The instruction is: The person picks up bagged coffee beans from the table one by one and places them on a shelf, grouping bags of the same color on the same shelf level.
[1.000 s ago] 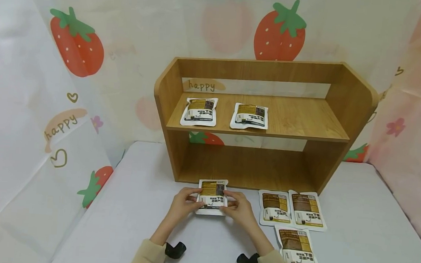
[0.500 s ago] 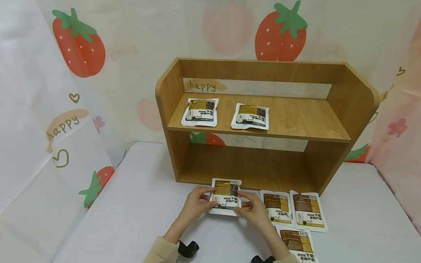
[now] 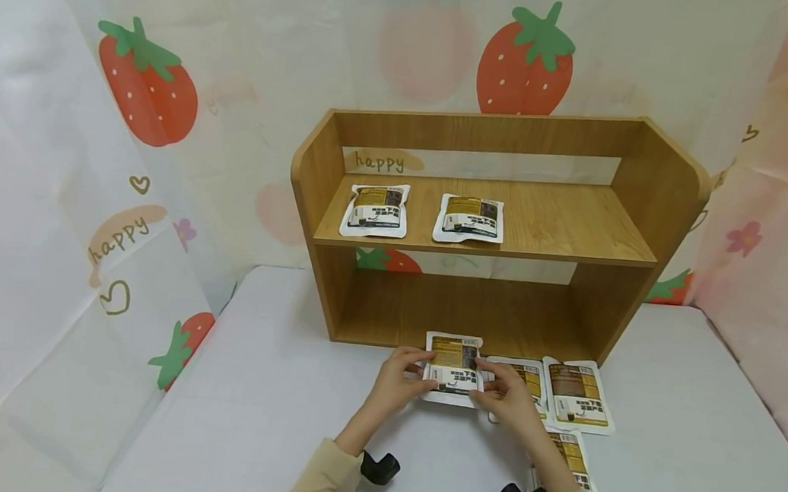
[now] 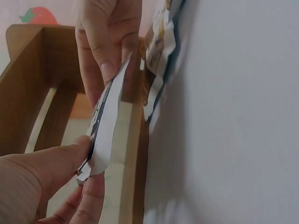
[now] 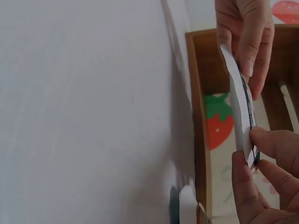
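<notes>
A white flat food pouch [image 3: 452, 368] with a brown and yellow label is held between both hands, raised off the table in front of the shelf. My left hand [image 3: 400, 380] pinches its left edge, thumb on the near face and fingers behind. The right hand [image 3: 508, 395] pinches the opposite edge the same way. Seen edge-on in the left wrist view, the pouch [image 4: 103, 123] is thin, with its white back showing. Behind the right hand, a similar pouch [image 3: 534, 378] on the table is partly hidden.
A two-tier wooden shelf [image 3: 483, 251] stands at the back of the table [image 3: 231, 417]. On its upper board lie a left pouch [image 3: 377, 210] and a middle pouch [image 3: 470, 219]. More pouches are on the table at right: one pouch [image 3: 579, 396] by the shelf, another pouch [image 3: 574, 461] under the right forearm.
Both hands have moved right together with the held pouch, along the front of the shelf. The right hand and forearm now overlap pouches on the table that showed more fully before.
</notes>
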Demonstrator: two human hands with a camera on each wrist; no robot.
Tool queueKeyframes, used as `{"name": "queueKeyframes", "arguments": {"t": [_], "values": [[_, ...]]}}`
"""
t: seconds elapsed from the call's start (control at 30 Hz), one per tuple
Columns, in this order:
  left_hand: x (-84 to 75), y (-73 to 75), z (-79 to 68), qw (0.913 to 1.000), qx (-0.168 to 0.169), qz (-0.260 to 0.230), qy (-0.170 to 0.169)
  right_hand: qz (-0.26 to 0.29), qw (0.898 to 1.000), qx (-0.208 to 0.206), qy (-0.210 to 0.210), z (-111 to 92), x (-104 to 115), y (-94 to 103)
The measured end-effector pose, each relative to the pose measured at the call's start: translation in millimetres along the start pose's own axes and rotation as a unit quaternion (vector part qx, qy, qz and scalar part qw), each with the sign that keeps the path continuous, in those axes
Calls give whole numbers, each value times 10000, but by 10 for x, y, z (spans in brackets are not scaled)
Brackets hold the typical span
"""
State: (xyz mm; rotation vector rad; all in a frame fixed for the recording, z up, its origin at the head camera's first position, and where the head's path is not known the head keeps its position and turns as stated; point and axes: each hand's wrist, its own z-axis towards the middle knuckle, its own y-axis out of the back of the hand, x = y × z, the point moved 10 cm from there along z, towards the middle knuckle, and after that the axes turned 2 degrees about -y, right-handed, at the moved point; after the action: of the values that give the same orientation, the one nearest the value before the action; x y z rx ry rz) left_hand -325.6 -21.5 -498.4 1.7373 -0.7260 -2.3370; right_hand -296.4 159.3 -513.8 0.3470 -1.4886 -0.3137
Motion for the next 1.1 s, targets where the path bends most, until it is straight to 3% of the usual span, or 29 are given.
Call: {"name": "queueKeyframes", "arguments": {"t": [0.53, 0.77, 1.1], "values": [[-346, -346, 143, 9980, 280, -334, -453, -251, 9991, -264, 216, -115, -74, 437], [-493, -475, 214, 9963, 368, -178, -751, -282, 9979, -477, 344, -160, -68, 614], [-711, -611, 267, 9928, 395, 183, -1118, -569, 9910, -872, 847, -232, 45, 847]]}}
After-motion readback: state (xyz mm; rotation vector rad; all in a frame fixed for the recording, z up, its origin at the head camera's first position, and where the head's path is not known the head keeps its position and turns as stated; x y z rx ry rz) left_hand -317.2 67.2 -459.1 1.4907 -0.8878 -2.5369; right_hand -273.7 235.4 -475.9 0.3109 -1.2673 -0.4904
